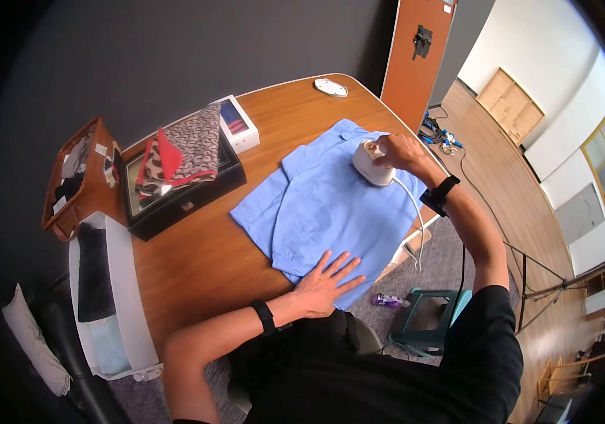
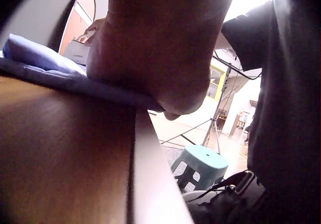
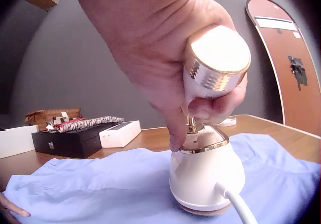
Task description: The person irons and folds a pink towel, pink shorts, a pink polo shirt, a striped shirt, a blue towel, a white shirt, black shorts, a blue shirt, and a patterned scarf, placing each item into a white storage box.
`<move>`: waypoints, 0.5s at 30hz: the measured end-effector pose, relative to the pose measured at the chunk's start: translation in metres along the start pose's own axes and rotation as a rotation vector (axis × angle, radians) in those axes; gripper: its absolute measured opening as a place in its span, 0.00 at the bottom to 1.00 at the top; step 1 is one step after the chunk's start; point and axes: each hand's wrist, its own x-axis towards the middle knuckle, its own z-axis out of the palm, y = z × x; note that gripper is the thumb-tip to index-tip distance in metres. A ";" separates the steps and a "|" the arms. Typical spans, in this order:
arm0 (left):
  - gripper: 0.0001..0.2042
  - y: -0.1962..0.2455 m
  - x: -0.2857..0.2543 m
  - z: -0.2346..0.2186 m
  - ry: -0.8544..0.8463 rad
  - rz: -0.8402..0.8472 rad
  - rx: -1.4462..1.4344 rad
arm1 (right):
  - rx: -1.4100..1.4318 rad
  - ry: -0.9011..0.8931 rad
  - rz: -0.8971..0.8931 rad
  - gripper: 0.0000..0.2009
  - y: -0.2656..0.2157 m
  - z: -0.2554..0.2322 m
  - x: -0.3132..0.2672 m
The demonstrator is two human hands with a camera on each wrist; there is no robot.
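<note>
A light blue shirt (image 1: 324, 205) lies spread and partly folded on the wooden table. My right hand (image 1: 402, 152) grips the handle of a small white iron (image 3: 205, 176) with gold trim, fingers curled round it. The iron stands on the far right part of the cloth, its white cord (image 1: 415, 205) trailing off the table edge. Close to my body, my left hand (image 1: 320, 288) rests flat on the shirt's near edge with fingers spread. In the left wrist view the heel of that hand (image 2: 155, 58) presses on the cloth at the table edge.
On the left stand a black box (image 1: 189, 198) bearing a patterned scarf (image 1: 189, 152), a white box (image 1: 240, 127), a brown basket (image 1: 80, 180) and a long white bin (image 1: 129, 297). A white plate-like item (image 1: 331, 87) lies at the far edge. A green stool (image 1: 426, 321) is beside the table.
</note>
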 end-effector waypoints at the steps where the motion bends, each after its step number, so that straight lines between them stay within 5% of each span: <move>1: 0.45 0.001 0.000 0.001 0.004 -0.004 0.017 | 0.005 -0.057 -0.033 0.30 -0.006 0.003 0.001; 15: 0.46 0.006 0.003 0.001 -0.011 -0.033 -0.001 | 0.184 -0.041 0.241 0.29 0.047 0.004 0.043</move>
